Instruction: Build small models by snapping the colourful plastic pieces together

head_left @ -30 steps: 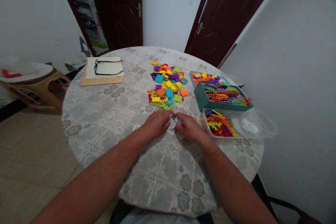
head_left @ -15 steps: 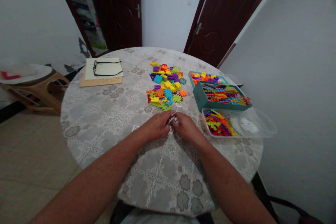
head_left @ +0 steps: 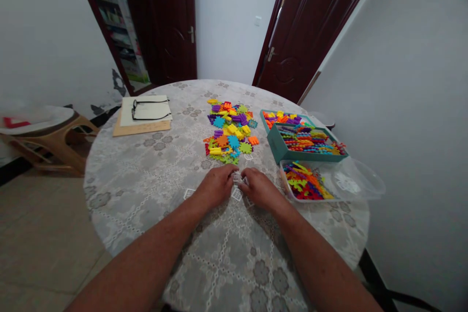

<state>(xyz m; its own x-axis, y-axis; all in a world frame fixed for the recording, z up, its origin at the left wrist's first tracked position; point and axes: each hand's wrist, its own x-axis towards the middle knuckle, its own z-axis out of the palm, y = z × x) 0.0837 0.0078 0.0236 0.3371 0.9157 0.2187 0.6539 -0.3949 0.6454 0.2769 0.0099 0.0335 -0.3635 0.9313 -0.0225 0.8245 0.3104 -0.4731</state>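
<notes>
My left hand (head_left: 218, 185) and my right hand (head_left: 260, 188) meet over the near middle of the table, fingers closed. Between their fingertips is a small white plastic lattice piece (head_left: 237, 177), partly hidden by the fingers; whether it is one piece or two joined ones I cannot tell. Just below the hands a flat white grid piece (head_left: 237, 194) lies on the cloth. Another white grid piece (head_left: 189, 193) is left of my left wrist. Beyond my fingers spreads a pile of colourful plastic building pieces (head_left: 233, 142), some gear-shaped.
A teal box (head_left: 277, 146) of colourful pieces stands to the right, its teal lid (head_left: 264, 118) behind it. Nearer is a clear plastic tub (head_left: 287, 186) with more pieces. Black-framed glasses (head_left: 149, 118) rest on paper (head_left: 126, 109) and a board at the left. A patterned cloth (head_left: 146, 195) covers the round table.
The view has tilted up slightly, so the table sits lower. My hands have turned a little, and the white grid piece beneath them shows more clearly.
</notes>
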